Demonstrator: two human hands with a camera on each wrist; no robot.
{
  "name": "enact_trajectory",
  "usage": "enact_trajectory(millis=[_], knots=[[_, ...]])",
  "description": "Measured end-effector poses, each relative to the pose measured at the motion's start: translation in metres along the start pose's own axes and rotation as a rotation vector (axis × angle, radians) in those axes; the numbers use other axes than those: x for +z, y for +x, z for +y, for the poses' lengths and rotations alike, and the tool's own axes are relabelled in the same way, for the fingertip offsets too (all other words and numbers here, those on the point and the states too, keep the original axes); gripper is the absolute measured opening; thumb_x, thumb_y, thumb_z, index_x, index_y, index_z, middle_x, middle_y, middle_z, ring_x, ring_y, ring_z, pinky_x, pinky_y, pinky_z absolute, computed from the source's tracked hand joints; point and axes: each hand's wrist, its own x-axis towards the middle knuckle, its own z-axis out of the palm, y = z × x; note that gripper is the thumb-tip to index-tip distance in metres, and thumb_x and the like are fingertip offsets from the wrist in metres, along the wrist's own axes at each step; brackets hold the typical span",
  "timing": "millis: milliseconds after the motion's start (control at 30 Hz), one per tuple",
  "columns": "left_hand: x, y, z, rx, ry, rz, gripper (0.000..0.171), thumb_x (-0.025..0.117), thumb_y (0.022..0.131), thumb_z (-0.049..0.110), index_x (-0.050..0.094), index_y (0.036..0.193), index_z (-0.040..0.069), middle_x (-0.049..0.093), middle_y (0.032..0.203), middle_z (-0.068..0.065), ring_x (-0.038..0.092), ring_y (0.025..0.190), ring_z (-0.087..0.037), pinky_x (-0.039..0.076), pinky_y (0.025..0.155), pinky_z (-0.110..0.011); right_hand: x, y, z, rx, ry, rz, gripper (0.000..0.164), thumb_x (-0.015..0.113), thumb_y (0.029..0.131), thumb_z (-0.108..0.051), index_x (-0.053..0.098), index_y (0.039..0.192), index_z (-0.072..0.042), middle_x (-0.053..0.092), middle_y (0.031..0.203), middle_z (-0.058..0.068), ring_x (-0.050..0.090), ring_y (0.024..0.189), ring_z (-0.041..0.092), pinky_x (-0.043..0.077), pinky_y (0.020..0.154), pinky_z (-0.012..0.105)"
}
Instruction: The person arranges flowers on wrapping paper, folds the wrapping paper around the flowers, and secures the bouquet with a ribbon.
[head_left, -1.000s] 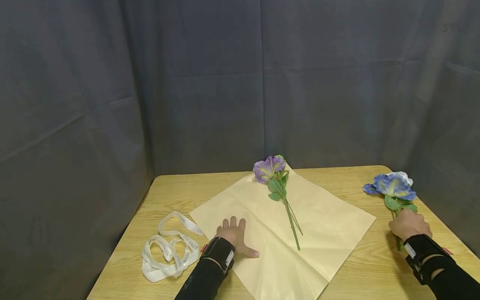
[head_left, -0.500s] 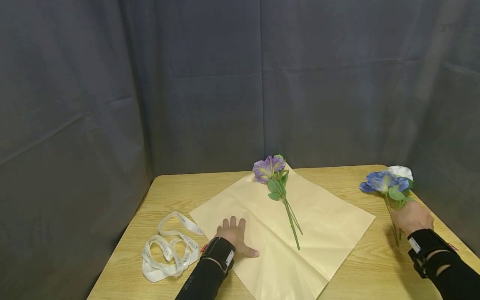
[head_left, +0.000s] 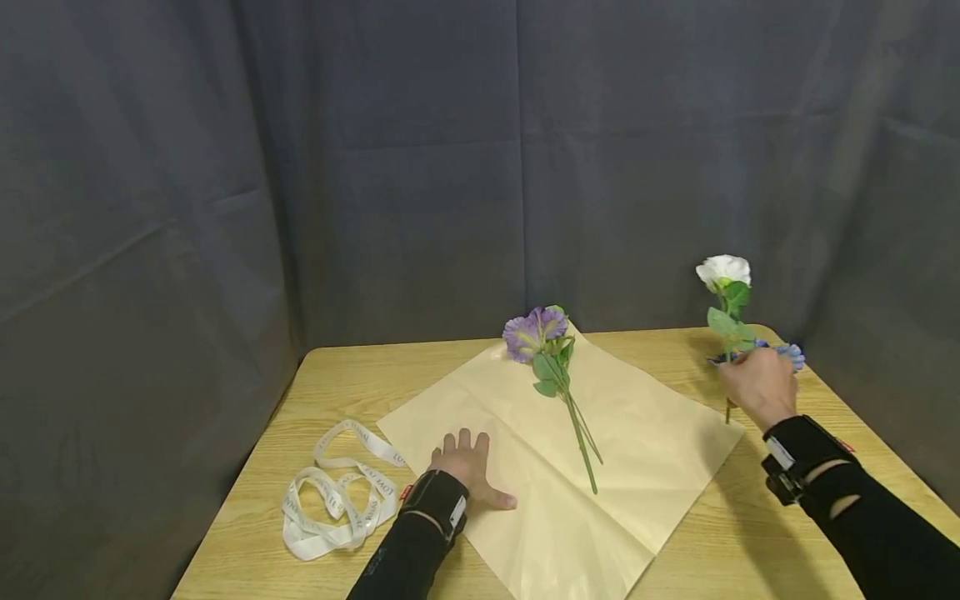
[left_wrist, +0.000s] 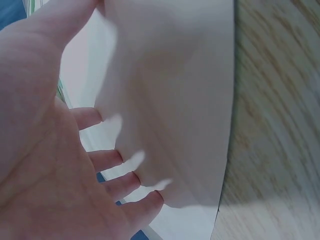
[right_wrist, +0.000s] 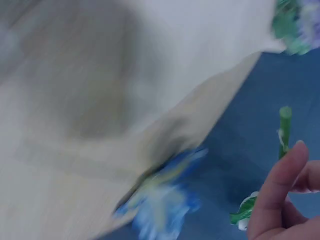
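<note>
My left hand [head_left: 467,468] lies palm down with its fingers spread on the cream wrapping paper [head_left: 645,417], near the paper's left edge. The left wrist view shows the fingertips resting on the paper. My right hand [head_left: 762,385] pinches the green stem of a white flower [head_left: 723,271] over the table's right side. The bloom stands upright above the fist, and the stem's cut end [right_wrist: 285,115] shows in the right wrist view. Partly hidden behind that hand, a blue flower [head_left: 790,356] lies on the table. A purple flower [head_left: 536,332] lies on the paper, its stems pointing toward me.
White printed ribbon [head_left: 318,546] lies in loose loops on the wooden table [head_left: 240,517], left of the paper. Dark curtains [head_left: 420,208] hang behind the table and along both sides.
My right hand has lifted the white flower and moved left and farther from me. The blue flower, bunched with it before, now lies on the table. My left hand has stayed put.
</note>
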Motion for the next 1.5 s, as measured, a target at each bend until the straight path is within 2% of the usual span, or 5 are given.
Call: enact_trajectory(millis=[267,500,700,1033,1500], knots=[[0.023,0.013,-0.011,0.003,0.021,0.002,0.116,0.084,0.061,0.074,0.043,0.149,0.010,0.047,0.135,-0.019,0.046,0.124,-0.041,0.041,0.107,-0.057,0.058,-0.008,-0.087,0.021,0.230,-0.185,0.033,0.059,0.096,-0.016,0.071,0.103,0.014,0.069,0.065,0.011,0.069,0.051,0.019,0.058,0.077,0.051],[0.019,0.005,-0.006,-0.018,0.059,-0.007,0.116,0.081,0.063,0.075,0.041,0.151,0.011,0.046,0.141,-0.019,0.044,0.129,-0.040,0.040,0.109,-0.055,0.113,-0.025,-0.124,0.031,0.319,-0.266,0.026,0.056,0.094,-0.009,0.072,0.077,0.003,0.063,0.052,0.004,0.069,0.052,0.021,0.055,0.059,0.035],[0.005,-0.010,0.010,-0.016,0.046,-0.024,0.111,0.084,0.064,0.070,0.044,0.149,0.011,0.048,0.138,-0.018,0.047,0.125,-0.038,0.043,0.106,-0.052,0.144,-0.039,-0.124,0.016,0.285,-0.320,0.037,0.052,0.091,-0.007,0.063,0.056,-0.006,0.061,0.047,0.004,0.065,0.049,0.021,0.044,0.048,0.027],[0.038,0.022,0.005,0.020,0.044,0.031,0.117,0.082,0.060,0.077,0.045,0.149,0.012,0.049,0.135,-0.018,0.047,0.121,-0.037,0.042,0.105,-0.054,0.165,-0.052,-0.103,-0.112,0.146,-0.329,0.047,0.064,0.091,-0.009,0.044,0.049,-0.015,0.044,0.040,-0.002,0.047,0.033,0.012,0.038,0.040,0.026],[0.021,0.018,0.006,0.015,0.070,0.015,0.114,0.083,0.060,0.076,0.044,0.148,0.014,0.048,0.135,-0.017,0.047,0.121,-0.036,0.042,0.105,-0.054,0.140,-0.035,-0.092,-0.154,0.097,-0.324,0.047,0.061,0.099,-0.012,0.042,0.055,-0.014,0.034,0.052,-0.004,0.033,0.045,0.011,0.028,0.046,0.025]])
